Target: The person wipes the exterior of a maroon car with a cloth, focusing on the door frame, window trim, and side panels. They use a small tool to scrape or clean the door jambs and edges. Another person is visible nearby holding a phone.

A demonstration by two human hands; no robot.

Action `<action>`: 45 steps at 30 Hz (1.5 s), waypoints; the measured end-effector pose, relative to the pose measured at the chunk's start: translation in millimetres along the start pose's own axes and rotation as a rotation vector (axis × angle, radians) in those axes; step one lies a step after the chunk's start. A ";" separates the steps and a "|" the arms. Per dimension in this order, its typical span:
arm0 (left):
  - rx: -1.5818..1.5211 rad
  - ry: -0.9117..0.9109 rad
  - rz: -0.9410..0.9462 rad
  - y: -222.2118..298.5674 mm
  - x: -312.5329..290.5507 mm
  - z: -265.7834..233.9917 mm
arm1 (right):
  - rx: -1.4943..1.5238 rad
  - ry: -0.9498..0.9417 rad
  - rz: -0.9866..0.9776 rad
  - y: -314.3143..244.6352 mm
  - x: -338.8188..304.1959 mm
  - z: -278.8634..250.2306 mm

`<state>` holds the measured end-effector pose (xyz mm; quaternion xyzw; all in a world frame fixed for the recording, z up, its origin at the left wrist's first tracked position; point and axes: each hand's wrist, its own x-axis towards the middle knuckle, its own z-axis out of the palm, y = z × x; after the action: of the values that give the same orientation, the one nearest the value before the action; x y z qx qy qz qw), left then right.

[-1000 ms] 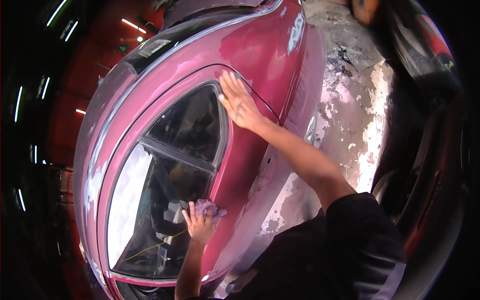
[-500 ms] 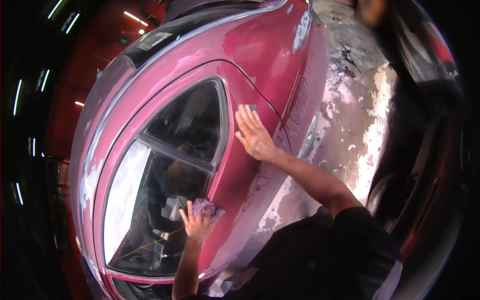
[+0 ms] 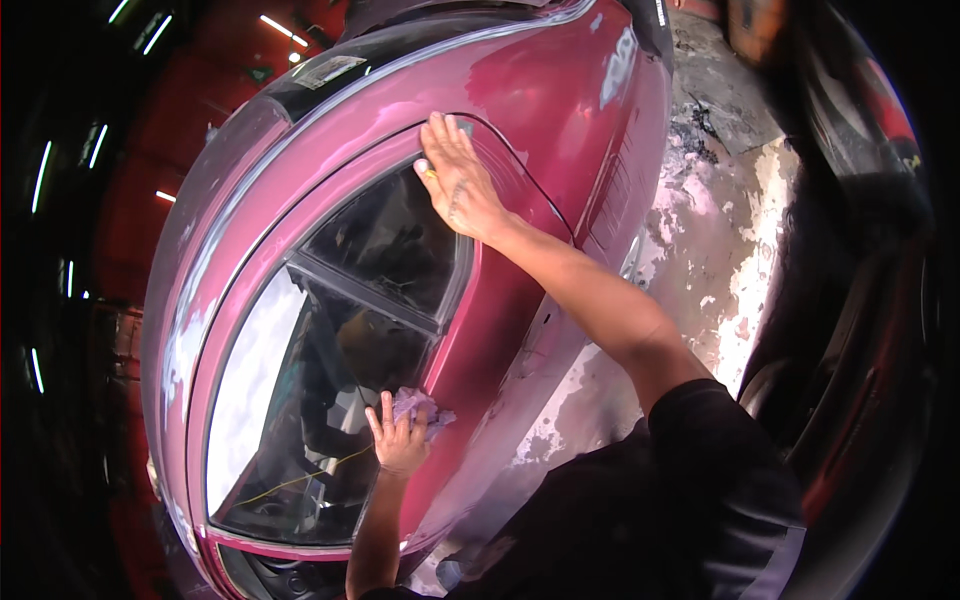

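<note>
left hand: fingers spread, pressing lilac cloth on car door
right hand: flat, open on door frame

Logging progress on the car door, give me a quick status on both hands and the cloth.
Left hand gripping purple cloth at window frame. Right hand flat, open, on magenta door above the glass. Nothing in the way.

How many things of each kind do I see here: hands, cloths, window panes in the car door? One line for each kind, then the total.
Hands: 2, the left hand and the right hand, flat on the door frame
Cloths: 1, a purple cloth under the left hand
Door window panes: 2, the large pane and the small rear pane
Total: 5
</note>
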<state>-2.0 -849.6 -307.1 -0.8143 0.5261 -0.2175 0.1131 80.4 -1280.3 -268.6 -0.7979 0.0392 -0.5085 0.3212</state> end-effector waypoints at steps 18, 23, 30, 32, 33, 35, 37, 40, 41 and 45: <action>-0.006 -0.004 -0.015 3.4 3.7 -3.3 | -0.066 -0.102 0.083 16.0 -61.7 -29.4; -0.023 -0.015 0.005 0.5 0.8 -2.2 | -0.071 0.001 0.126 16.9 -49.0 -26.9; 0.053 -0.020 0.060 -5.9 -2.1 6.2 | -0.023 0.005 0.145 2.9 -47.8 -31.2; 0.022 0.008 0.057 -4.3 -2.1 6.2 | -0.044 0.043 0.123 8.7 -33.2 -27.0; 0.013 0.000 0.044 -3.1 -2.1 5.9 | -0.033 0.032 0.118 8.4 -34.9 -25.9; -0.004 -0.004 0.048 -1.5 -1.5 4.6 | 0.002 -0.071 0.191 0.6 -54.8 -27.9; -0.024 0.002 0.036 -2.0 -1.0 2.3 | -0.023 -0.056 0.118 -13.2 -77.5 -30.6; -0.034 -0.072 0.052 -3.9 1.9 -5.1 | -0.029 0.004 0.075 -15.0 -78.6 -30.4; -0.048 -0.062 0.054 -2.6 4.1 -8.3 | -0.049 0.047 0.048 -4.4 -62.2 -28.1; -0.159 0.137 -0.095 30.0 24.7 -20.4 | 0.344 0.003 0.194 43.1 -16.6 -28.7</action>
<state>-27.2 -883.7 -295.7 -0.8281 0.5088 -0.2353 0.0016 59.9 -1321.5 -297.5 -0.7230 0.0289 -0.4755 0.5004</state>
